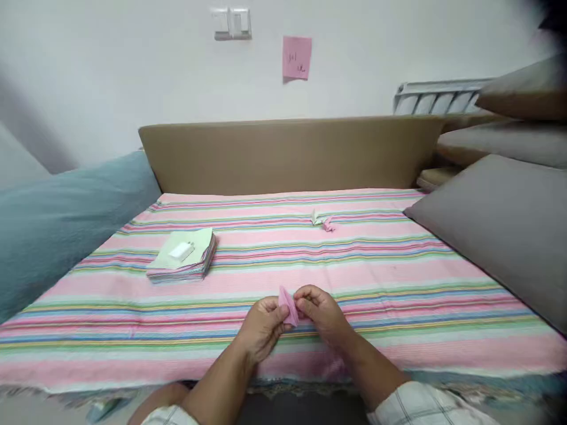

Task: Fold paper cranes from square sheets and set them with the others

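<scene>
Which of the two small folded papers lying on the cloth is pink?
The right-hand paper, slightly nearer the person; the left-hand paper is pale, whitish green.

Grey cushions (496, 224) lean beside the striped cloth (372, 277).

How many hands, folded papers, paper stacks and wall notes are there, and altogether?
Hands: 2 (left hand, right hand)
Folded papers: 3 (held pink paper, pale piece, pink piece)
Paper stack: 1
Wall note: 1
Total: 7
</scene>
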A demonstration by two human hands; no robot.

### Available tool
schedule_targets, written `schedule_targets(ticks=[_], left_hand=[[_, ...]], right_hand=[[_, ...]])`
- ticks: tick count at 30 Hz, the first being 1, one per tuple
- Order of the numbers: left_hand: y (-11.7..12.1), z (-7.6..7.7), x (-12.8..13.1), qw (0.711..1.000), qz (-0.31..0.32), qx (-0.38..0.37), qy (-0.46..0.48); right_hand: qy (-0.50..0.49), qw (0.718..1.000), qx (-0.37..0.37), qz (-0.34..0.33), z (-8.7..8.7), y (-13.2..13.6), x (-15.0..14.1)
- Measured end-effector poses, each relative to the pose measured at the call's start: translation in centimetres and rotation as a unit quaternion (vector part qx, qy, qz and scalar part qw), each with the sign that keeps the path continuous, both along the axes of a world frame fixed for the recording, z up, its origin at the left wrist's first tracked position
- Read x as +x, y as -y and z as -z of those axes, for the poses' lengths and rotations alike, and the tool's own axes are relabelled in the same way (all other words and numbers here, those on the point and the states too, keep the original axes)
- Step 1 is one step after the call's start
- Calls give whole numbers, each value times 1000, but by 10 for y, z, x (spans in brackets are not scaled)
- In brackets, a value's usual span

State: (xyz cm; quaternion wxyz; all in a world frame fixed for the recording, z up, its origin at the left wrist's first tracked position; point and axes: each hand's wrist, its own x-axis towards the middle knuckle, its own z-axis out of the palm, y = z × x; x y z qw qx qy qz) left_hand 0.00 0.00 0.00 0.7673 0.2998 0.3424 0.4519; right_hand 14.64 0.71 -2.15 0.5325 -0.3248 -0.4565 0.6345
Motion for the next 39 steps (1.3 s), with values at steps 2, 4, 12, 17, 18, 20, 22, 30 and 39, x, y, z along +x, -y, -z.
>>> schedule_targets(ticks=[2,4,12,17,18,20,22,30,39], left_hand=[[0,1,-1,1000,8,-1,2],[-1,1,-2,1000,16,0,5],[-1,0,-3,1000,30,2,8],[-1,-1,-3,1000,28,-2,9],[-1,-1,-3,1000,28,-3,9],[-1,0,-3,1000,26,-4,9],[-1,1,-3,1000,26,-3,9],[-1,0,-3,999,34,-7,15],[-1,1,-5,999,40,-12,10]], right_hand=[[3,1000,-1,-6,-1,0,-1],[4,1000,-1,-10,-3,1,-1],[4,1000,10,-23,-6,2,0],[13,999,22,-22,-6,2,2],[12,999,25,-21,-6,1,2],[9,999,31,-21,-7,1,3],[2,999,35,-26,-7,1,3],[-13,998,36,-39,-8,2,2],[-34,996,40,-76,-4,2,3]])
